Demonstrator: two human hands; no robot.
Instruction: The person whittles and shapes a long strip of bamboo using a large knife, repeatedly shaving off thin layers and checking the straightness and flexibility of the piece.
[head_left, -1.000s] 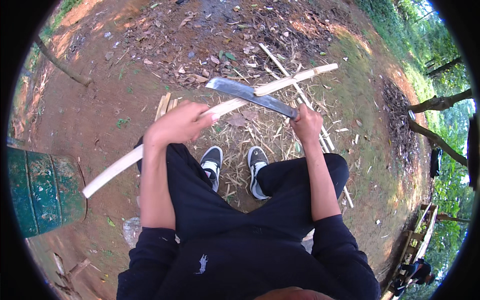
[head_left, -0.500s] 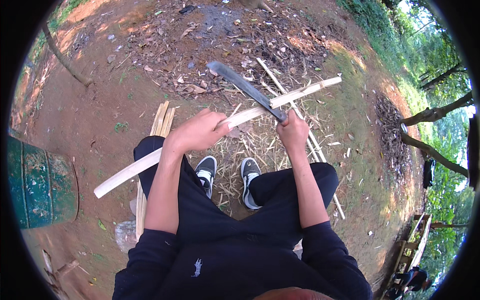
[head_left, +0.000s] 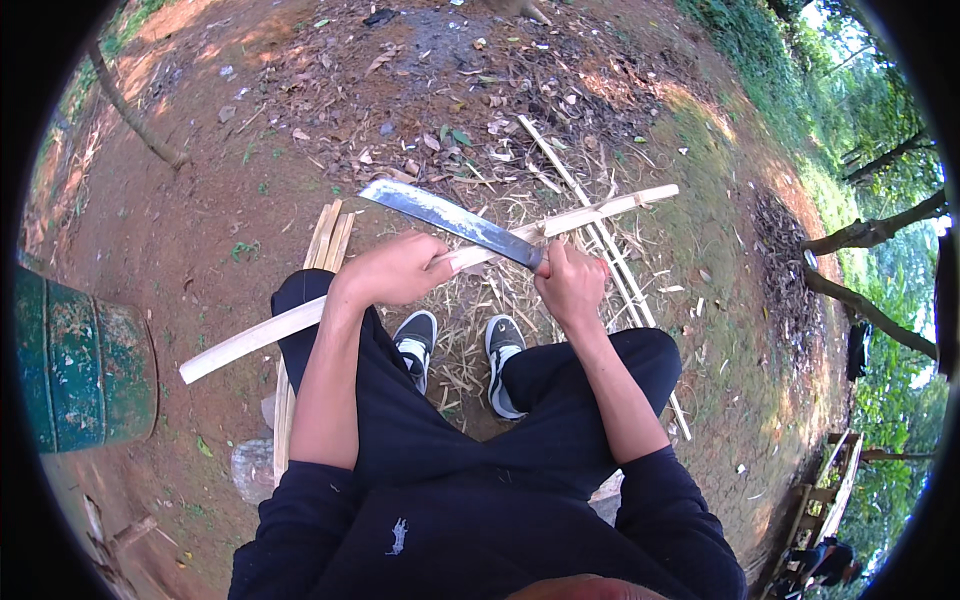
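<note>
My left hand (head_left: 397, 270) is wrapped round a long pale split-bamboo strip (head_left: 250, 339), which runs slantwise across my left thigh and out to the right beyond my knees. The handle of a machete (head_left: 450, 219) sits in my right hand (head_left: 572, 285); its broad, worn grey blade points up and to the left. The blade lies across the strip, to the right of my left hand. Whether its edge bites into the strip I cannot tell. Most of the machete's handle is hidden by my fingers.
Thin strips (head_left: 600, 230) lie on the ground right of my shoes, among scattered shavings (head_left: 460, 350). More pale strips (head_left: 325, 240) lean beside my left leg. A green drum (head_left: 90, 365) stands at the left. Tree branches (head_left: 870, 230) and a wooden bench-like frame (head_left: 825, 490) are at the right.
The machete has swung lower and turned flatter, its tip moving left and down. My right hand has shifted slightly down and left. The strip's far right end has dropped.
</note>
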